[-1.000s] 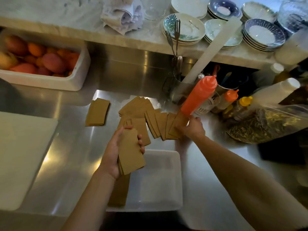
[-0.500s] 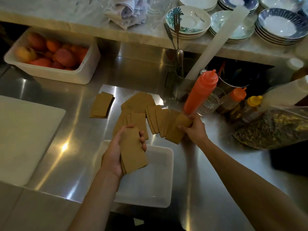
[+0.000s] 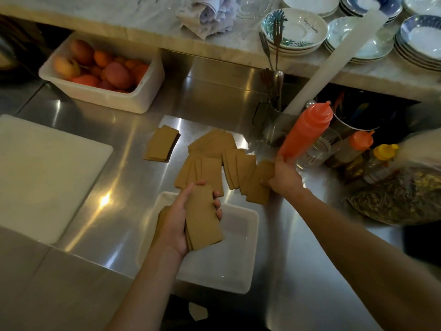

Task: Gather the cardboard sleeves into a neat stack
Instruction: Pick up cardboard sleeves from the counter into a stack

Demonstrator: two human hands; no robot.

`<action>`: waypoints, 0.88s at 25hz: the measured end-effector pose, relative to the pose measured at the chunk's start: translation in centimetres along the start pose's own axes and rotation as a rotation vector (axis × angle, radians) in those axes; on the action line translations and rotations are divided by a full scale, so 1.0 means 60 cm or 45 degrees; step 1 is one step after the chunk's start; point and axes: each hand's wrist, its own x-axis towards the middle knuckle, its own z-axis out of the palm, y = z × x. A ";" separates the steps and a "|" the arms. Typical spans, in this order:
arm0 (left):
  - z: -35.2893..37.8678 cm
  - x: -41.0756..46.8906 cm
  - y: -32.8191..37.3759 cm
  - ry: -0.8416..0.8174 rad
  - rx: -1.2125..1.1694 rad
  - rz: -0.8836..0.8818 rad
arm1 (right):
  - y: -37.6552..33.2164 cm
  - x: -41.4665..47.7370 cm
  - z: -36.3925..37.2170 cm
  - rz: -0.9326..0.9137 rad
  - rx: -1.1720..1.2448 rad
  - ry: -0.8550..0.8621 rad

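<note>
My left fingers (image 3: 216, 204) wrap a partial stack of sleeves (image 3: 202, 217) above the white tray (image 3: 248, 252) at the counter's near edge; my right hand (image 3: 284, 179) pinches one more sleeve (image 3: 259, 185). I judge roughly half gathered: fanned sleeves (image 3: 214, 161) and a small pile (image 3: 161, 146) remain mid-counter.

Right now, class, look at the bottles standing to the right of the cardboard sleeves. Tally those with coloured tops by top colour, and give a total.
Orange tops: 2, the tall orange squeeze bottle and the small orange-capped bottle
Yellow tops: 1, the yellow-capped bottle
Total: 3
</note>
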 end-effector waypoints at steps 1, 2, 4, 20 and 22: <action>-0.002 0.001 -0.002 -0.004 -0.010 -0.005 | 0.003 -0.010 0.003 -0.012 0.027 0.057; -0.004 0.003 -0.004 -0.010 -0.022 -0.012 | 0.005 -0.022 0.006 -0.030 0.092 0.091; -0.007 0.007 -0.005 -0.027 -0.033 -0.019 | 0.008 -0.046 0.008 -0.049 0.313 0.109; -0.048 -0.003 0.049 -0.177 0.397 -0.158 | -0.194 -0.275 -0.163 -0.371 0.705 -0.238; -0.050 -0.006 0.054 -0.249 0.400 -0.237 | -0.217 -0.280 -0.145 -0.408 0.562 -0.214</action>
